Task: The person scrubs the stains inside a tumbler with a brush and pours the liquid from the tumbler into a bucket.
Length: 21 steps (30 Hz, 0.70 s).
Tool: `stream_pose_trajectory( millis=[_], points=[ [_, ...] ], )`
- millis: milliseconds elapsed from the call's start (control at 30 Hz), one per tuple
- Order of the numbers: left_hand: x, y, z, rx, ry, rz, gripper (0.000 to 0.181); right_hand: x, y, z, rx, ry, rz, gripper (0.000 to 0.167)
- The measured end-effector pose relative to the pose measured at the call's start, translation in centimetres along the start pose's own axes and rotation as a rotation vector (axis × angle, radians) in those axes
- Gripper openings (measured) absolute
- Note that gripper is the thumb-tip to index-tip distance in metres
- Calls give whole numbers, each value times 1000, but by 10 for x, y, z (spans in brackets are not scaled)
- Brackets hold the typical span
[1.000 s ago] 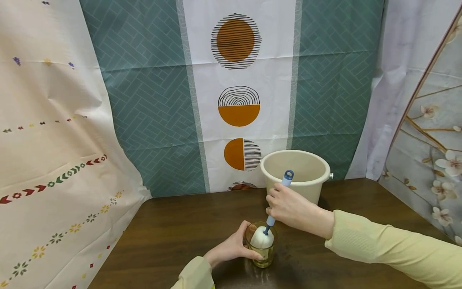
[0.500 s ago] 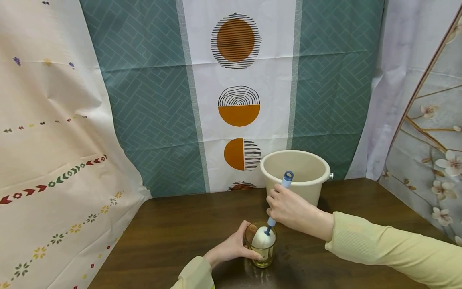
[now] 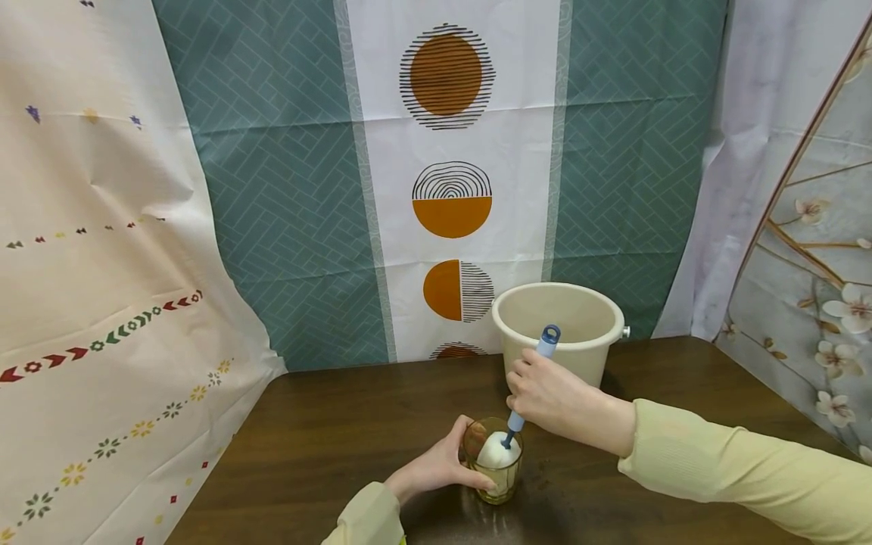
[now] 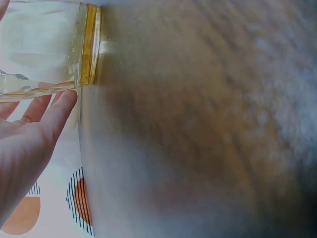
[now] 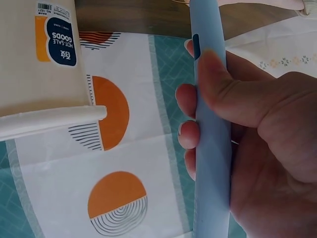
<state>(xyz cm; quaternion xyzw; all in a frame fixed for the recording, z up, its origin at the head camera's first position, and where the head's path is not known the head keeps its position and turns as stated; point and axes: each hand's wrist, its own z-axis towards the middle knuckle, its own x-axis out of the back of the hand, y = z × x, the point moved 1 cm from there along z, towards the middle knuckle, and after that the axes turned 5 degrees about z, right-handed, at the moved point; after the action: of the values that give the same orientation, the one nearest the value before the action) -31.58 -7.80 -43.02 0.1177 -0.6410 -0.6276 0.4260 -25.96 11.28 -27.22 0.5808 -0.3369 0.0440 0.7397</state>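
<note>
An amber glass (image 3: pixel 499 484) stands upright on the table, and a white sponge head (image 3: pixel 498 451) sits inside it. My left hand (image 3: pixel 443 463) grips the glass from the left, thumb in front and fingers behind. In the left wrist view the fingers of this hand (image 4: pixel 34 134) lie along the side of the glass (image 4: pixel 44 44). My right hand (image 3: pixel 555 395) holds the light blue handle (image 3: pixel 516 421) of the sponge brush, which tilts up to the right. The right wrist view shows thumb and fingers of my right hand (image 5: pixel 267 109) wrapped round the handle (image 5: pixel 213 163).
A cream bucket (image 3: pixel 593 362) stands behind my right hand, near the back edge of the brown table (image 3: pixel 327 424). Patterned cloths hang behind the table and along both sides. A label (image 5: pixel 59 39) shows on the bucket in the right wrist view.
My right hand and the brush handle have shifted slightly right and down, and the sponge head sits a little lower and further right in the glass. The left hand has stayed in place.
</note>
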Motion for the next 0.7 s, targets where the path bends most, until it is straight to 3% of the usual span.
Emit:
stream_pose_trajectory(
  millis=[400,700],
  points=[
    [1,0,2,-25,2,0,65,-1,3,-2,10,6,35,10],
    [0,1,0,-8,19,32,61,1,9,-3,5,-1,44,13]
  ],
)
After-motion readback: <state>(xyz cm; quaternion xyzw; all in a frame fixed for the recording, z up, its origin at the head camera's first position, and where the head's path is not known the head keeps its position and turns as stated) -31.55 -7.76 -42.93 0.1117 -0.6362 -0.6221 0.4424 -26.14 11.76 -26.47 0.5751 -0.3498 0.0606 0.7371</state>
